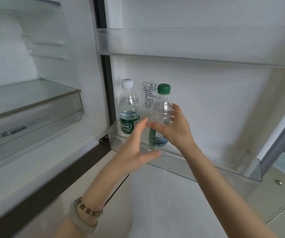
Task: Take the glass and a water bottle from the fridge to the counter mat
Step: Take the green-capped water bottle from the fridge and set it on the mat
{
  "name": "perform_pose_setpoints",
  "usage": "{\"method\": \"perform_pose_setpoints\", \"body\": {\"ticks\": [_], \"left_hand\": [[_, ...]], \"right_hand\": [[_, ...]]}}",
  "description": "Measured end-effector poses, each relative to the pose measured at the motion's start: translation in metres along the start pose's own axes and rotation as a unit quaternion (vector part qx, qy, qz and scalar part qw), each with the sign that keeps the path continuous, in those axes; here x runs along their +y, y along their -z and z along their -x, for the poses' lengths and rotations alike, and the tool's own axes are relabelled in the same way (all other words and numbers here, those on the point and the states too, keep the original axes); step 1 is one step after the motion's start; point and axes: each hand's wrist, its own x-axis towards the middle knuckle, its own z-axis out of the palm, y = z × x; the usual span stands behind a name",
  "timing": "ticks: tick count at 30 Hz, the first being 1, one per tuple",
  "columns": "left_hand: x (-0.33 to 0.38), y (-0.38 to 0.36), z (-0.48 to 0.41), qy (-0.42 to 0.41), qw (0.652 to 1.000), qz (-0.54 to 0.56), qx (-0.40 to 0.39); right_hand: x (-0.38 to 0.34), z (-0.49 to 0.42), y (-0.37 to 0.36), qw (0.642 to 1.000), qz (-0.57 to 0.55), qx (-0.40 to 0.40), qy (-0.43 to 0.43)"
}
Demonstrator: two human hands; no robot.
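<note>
Head view shows right hand (176, 129) gripping the green-capped bottle (162, 100), left hand (134, 148) spread, holding nothing.

water btl (129, 107) (162, 115) x2, hand (134, 148) (176, 130) x2, door shelf (189, 43) (206, 166) x2, warning label (147, 94) x1

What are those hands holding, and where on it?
The right hand grips the green-capped bottle around its clear middle; the left hand holds nothing.

A clear upper door shelf (189, 43) runs across the top right. Below it, a white warning label (149, 95) with black print is stuck to the door liner (215, 100). At left, a glass shelf (26, 95) lies over a clear drawer (35, 121). A metal hinge bracket (103, 139) sits low, between drawer and liner.
</note>
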Motion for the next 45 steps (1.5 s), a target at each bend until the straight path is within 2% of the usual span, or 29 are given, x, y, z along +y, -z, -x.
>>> {"method": "perform_pose_setpoints", "body": {"ticks": [5,14,29,39,45], "left_hand": [[-0.010,0.004,-0.003,-0.019,0.999,0.007,-0.044],[-0.022,0.002,-0.009,-0.032,0.997,0.003,-0.070],[-0.026,-0.020,-0.026,-0.091,0.993,-0.032,-0.075],[-0.022,-0.040,-0.047,-0.101,0.988,-0.074,-0.090],[-0.022,-0.053,-0.063,-0.096,0.991,-0.062,-0.066]], "right_hand": [[-0.002,0.001,-0.005,0.998,0.049,0.029,-0.015],[-0.037,-0.005,0.013,0.992,0.060,0.106,0.025],[-0.067,0.050,0.065,0.974,0.069,0.214,0.021],[-0.067,0.101,0.102,0.972,0.066,0.219,-0.045],[-0.052,0.126,0.120,0.968,0.073,0.226,-0.078]]}}
